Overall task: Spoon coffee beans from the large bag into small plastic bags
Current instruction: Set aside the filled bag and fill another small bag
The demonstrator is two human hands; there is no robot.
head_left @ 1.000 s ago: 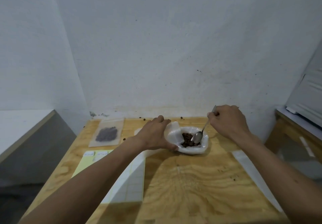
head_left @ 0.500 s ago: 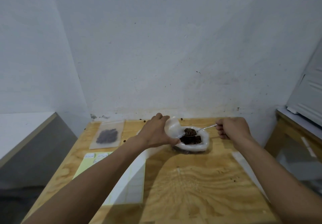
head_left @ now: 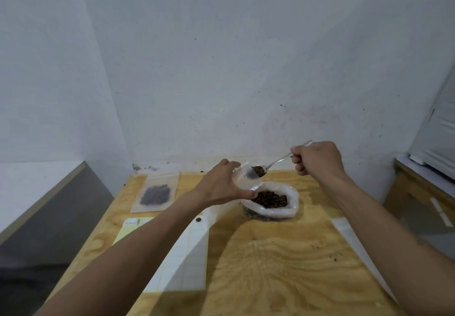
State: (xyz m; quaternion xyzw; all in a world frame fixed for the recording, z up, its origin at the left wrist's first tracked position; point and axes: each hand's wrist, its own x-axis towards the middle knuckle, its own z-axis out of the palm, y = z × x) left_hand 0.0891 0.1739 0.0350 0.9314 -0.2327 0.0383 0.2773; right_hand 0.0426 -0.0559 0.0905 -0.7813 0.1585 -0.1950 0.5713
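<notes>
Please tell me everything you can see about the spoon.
The spoon looks like thin, shiny metal. The right hand grips the far end of its handle, which slopes down to the left. Its bowl carries dark coffee beans and sits at the mouth of the small clear bag held by the left hand, above the large bag.

The beans (head_left: pixel 269 198) are seen as dark brown, inside a bag (head_left: pixel 294 198) of milky white plastic. The spoon (head_left: pixel 275 164) is silver and shiny, and brown beans are carried in it. The small bag (head_left: pixel 242 180) is clear. A second clear bag (head_left: pixel 155 192) is lying flat, with a dark grey-brown patch of beans in it. The table (head_left: pixel 283 266) is of light yellow plywood with a wavy brown grain. A pale yellow sheet (head_left: pixel 128 230) and a white sheet (head_left: pixel 184 261) with a faint grid are seen. The wall (head_left: pixel 221 69) is white with small dark specks.
</notes>
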